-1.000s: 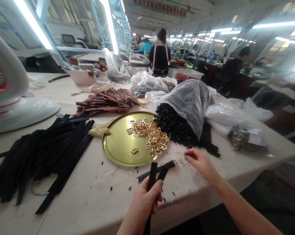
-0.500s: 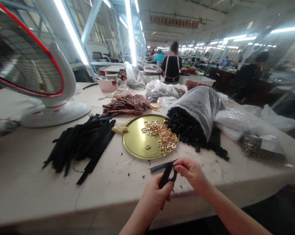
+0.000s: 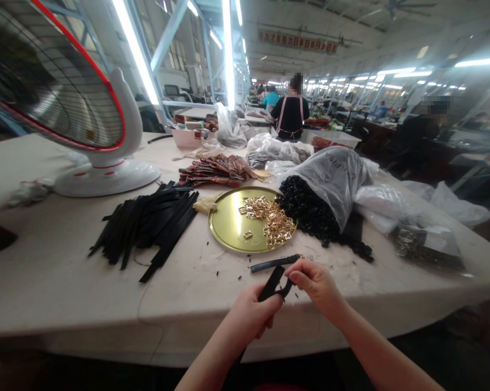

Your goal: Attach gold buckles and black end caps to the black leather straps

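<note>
My left hand (image 3: 250, 312) is closed around a flat black strap (image 3: 272, 282), whose end sticks up past the fingers. My right hand (image 3: 316, 282) pinches a curved black piece running down to the left hand; whether it belongs to the same strap I cannot tell. Just beyond the hands another black strap (image 3: 269, 265) lies on the table, with a bit of gold metal near its right end. Behind it, a round gold tray (image 3: 228, 231) carries a heap of small gold buckles (image 3: 279, 225).
Left of the tray lies a pile of black straps (image 3: 147, 222); behind it are reddish-brown strips (image 3: 216, 171). Small black pieces (image 3: 310, 214) spill from a plastic bag (image 3: 330, 174). A fan (image 3: 106, 176) stands at left. A person (image 3: 291, 114) stands beyond the table.
The view has shifted, so the table's things appear slightly higher and the left side further right. Both hands keep their grip, with the strap tilted a little more.
</note>
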Tool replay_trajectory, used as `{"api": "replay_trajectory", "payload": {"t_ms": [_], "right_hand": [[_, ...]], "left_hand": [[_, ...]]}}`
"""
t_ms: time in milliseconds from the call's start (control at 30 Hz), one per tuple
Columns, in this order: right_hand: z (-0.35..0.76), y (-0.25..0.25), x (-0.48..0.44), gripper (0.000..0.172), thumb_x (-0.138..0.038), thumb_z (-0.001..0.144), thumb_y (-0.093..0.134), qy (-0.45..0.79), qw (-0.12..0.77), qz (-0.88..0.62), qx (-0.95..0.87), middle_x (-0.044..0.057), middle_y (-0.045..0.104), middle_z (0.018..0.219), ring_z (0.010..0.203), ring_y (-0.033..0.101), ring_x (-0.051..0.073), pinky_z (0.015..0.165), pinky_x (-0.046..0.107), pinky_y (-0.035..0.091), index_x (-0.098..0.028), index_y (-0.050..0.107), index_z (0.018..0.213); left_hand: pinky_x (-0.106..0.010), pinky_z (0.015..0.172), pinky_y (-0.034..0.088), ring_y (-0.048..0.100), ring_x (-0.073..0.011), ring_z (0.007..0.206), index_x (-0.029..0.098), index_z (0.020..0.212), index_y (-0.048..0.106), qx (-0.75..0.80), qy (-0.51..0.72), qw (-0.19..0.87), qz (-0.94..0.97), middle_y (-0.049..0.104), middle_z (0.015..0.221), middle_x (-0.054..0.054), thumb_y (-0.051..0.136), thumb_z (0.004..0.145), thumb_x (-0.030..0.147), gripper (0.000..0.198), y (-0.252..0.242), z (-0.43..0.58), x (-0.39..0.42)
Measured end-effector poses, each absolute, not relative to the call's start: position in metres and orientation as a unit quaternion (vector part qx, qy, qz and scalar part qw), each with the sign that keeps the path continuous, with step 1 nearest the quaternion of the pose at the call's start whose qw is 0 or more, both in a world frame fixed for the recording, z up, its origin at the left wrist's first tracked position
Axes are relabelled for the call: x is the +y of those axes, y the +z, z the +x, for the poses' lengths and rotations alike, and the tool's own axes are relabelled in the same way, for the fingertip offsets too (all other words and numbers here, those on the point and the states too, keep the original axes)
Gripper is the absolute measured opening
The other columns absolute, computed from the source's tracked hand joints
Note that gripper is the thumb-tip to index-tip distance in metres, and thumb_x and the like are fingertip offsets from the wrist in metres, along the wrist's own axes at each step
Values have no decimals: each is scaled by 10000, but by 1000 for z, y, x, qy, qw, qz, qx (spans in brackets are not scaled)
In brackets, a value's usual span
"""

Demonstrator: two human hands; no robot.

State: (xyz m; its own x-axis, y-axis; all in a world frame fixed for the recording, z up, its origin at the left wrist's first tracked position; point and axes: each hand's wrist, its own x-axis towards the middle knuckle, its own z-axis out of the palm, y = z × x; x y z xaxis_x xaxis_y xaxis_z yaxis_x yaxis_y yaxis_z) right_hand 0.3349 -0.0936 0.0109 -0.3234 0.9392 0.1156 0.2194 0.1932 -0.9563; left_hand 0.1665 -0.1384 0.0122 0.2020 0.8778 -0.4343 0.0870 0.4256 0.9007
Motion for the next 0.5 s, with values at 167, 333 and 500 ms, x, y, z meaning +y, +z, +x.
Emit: {"api": "replay_trajectory", "payload": {"t_ms": [167, 333, 500], "right_hand": [[337, 8, -97, 258, -415, 728, 613, 524, 368, -426, -639, -7, 543, 631, 563, 479, 122, 522, 245, 392, -176, 604, 822], [333, 6, -95, 252, -405, 764, 572, 381, 386, -449, -710, -15, 489, 573, 548, 439, 124, 512, 244, 346, -185, 546, 646], [332, 4, -88, 255, -409, 770, 565, 384, 354, -430, -736, -9, 518, 581, 542, 455, 128, 507, 243, 340, -181, 568, 655]], "left_hand": [[-149, 278, 224, 341, -55, 291, 177, 685, 504, 560, 312, 635, 431, 440, 391, 75, 540, 690, 290, 119, 13, 160, -139], [-147, 282, 257, 356, -58, 308, 174, 695, 527, 563, 316, 611, 458, 458, 405, 67, 529, 697, 300, 127, 10, 159, -140], [-148, 276, 236, 358, -63, 306, 173, 718, 531, 561, 294, 629, 451, 452, 404, 67, 536, 694, 320, 149, 1, 156, -136]]}}
